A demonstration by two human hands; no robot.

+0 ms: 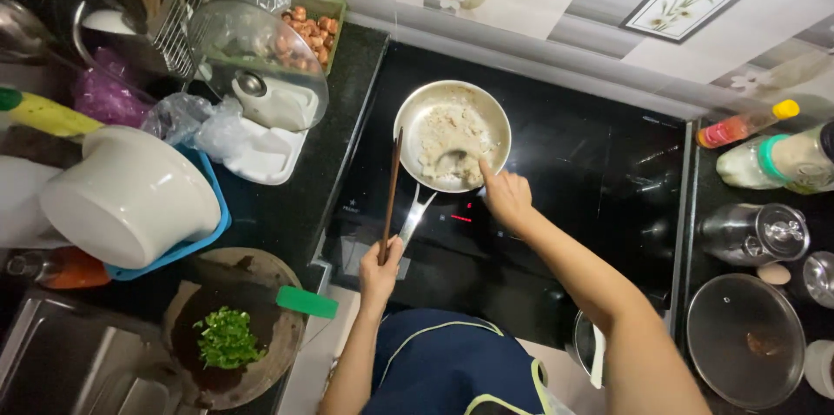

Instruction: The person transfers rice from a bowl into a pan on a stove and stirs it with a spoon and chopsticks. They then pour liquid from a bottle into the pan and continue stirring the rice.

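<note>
Nearest the camera, a dark blue apron [443, 367] sits below a black cooktop [565, 180] set into the dark surface [287, 206]. On it stands a round metal pan [452, 135] of pale crumbly food. The right hand [506, 196] touches the pan's near rim, fingers bunched, perhaps on a spoon; the left hand [380, 272], beside the handle, has fingers clamped on long brown chopsticks [391, 193].

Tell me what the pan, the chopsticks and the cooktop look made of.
Pan: likely stainless steel or aluminium, silvery with a dull shine. Chopsticks, held in the left hand: probably wood or bamboo, matte reddish brown. Cooktop: apparently black glass, glossy, with reflections and lit red marks.
</note>
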